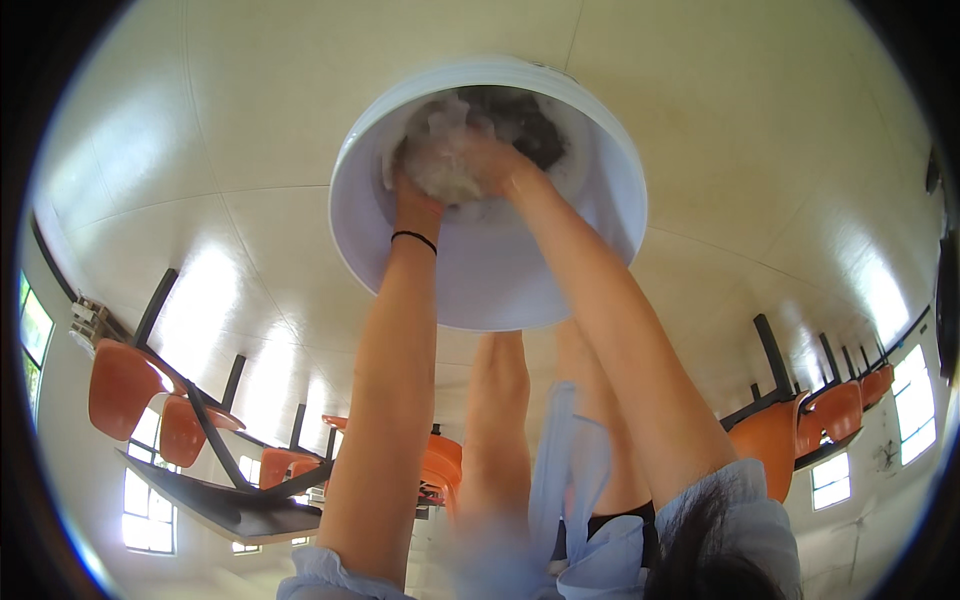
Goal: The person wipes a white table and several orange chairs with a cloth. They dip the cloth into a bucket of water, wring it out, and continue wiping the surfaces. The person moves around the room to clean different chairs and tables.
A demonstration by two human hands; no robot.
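Both hands are down inside a white plastic bucket that stands on the floor. Between them is a pale, wet, crumpled cloth, blurred and sudsy. My left hand, with a black band on its wrist, grips the cloth from the left; its fingers are mostly hidden. From the right, my right hand presses onto the same cloth, its fingers blurred. Dark wet material, perhaps another cloth, lies at the far side of the bucket among cloudy suds.
Smooth, pale floor surrounds the bucket. My legs are close behind it. Orange seats on dark frames appear at the left and right, with a dark tabletop at lower left.
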